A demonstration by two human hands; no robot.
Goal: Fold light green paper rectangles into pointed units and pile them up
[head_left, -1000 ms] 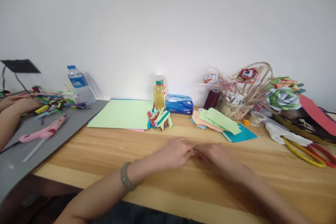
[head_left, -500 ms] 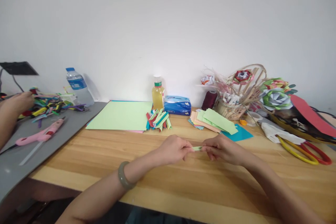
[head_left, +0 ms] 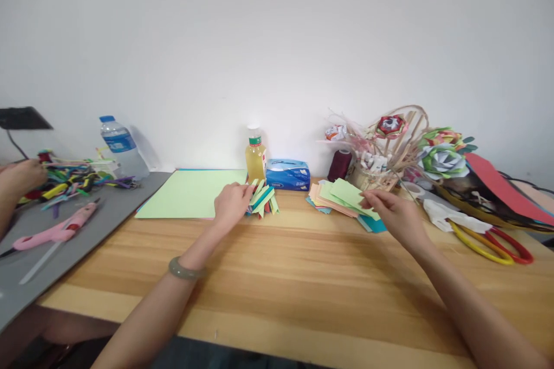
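My left hand (head_left: 232, 205) is at the pile of folded paper strips (head_left: 265, 199), which are green, red, blue and white. Its fingertips are closed on a folded paper strip at the pile's left side; the strip is mostly hidden by the fingers. Over on the right, my right hand (head_left: 393, 213) pinches the corner of a light green paper piece (head_left: 347, 192), the top one of a fanned stack. Peach pieces (head_left: 326, 196) and a blue piece (head_left: 373, 223) lie underneath.
Large green sheets (head_left: 182, 193) lie at left. Behind stand a juice bottle (head_left: 255, 158), tissue pack (head_left: 288, 176), thread spool (head_left: 340, 165) and paper flowers (head_left: 444, 160). Scissors (head_left: 480, 242) lie right. A co-worker's hand (head_left: 21, 179), glue gun (head_left: 64, 229) and water bottle (head_left: 124, 147) are at far left.
My hands have parted. The left has moved left and forward to the strip pile with the small folded green strip; the right has moved to the paper stack and taken hold of a green piece.
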